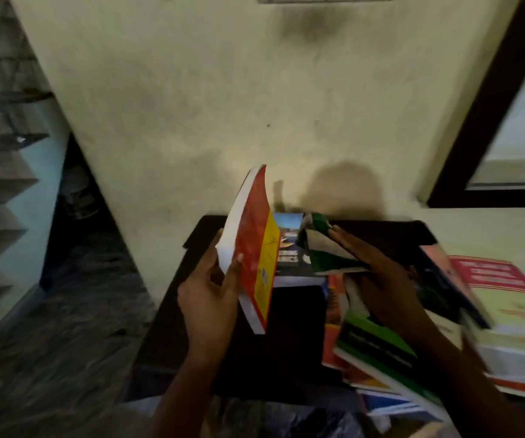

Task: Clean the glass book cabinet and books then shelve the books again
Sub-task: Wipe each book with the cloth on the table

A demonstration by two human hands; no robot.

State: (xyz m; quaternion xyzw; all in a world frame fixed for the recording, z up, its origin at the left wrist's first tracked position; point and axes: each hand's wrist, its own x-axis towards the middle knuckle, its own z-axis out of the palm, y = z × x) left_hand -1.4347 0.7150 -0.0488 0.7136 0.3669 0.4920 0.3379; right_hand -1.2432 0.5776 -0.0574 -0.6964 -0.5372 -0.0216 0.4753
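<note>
Dusting seems underway: left hand [207, 295] grips the orange book [258, 254] upright, right hand [381, 279] clutches a green cloth [324, 251]; next, cloth should probably sweep its cover.

Dark table [286, 349] by stained wall [223, 90] (window frame [482, 121] rt)

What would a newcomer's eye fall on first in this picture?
The red and yellow book stands out first: the left hand grips it nearly upright above the dark table, in the middle of the view. Just right of it, the right hand holds a green and white cloth. Untidy piles of books crowd the table's right side.
</note>
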